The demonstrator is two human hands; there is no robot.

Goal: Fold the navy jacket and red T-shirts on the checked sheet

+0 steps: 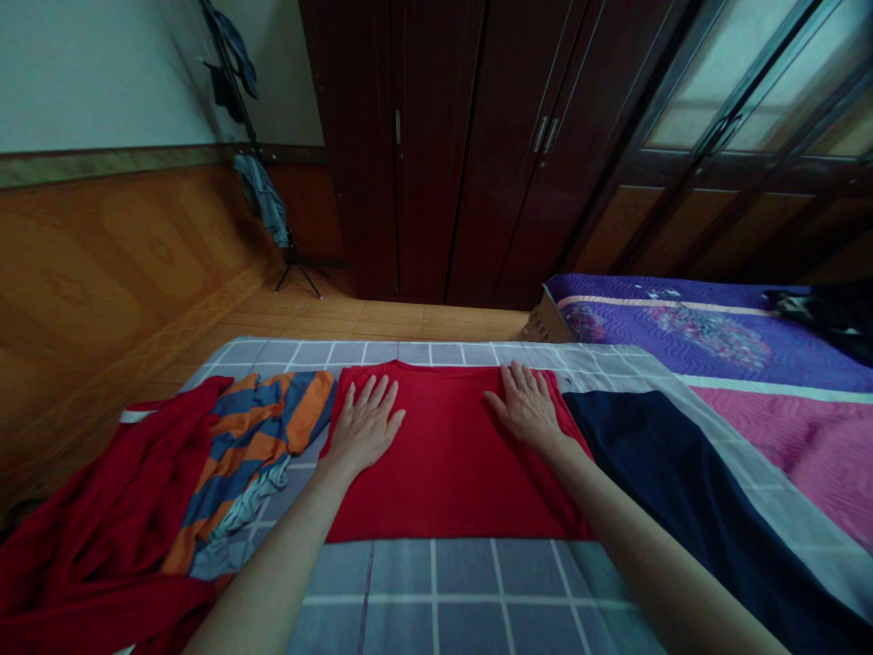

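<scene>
Left hand, right hand on red cloth
Fingers spread, empty; likely soft, light fabric; grip 8 o'clock corner.

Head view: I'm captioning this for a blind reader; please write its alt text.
A person's left hand and right hand lie palm-down on a flat red garment on a grid-patterned sheet. A crumpled red cloth and an orange-and-blue garment lie to the left, dark blue cloth to the right; a dark wardrobe stands beyond.
</scene>
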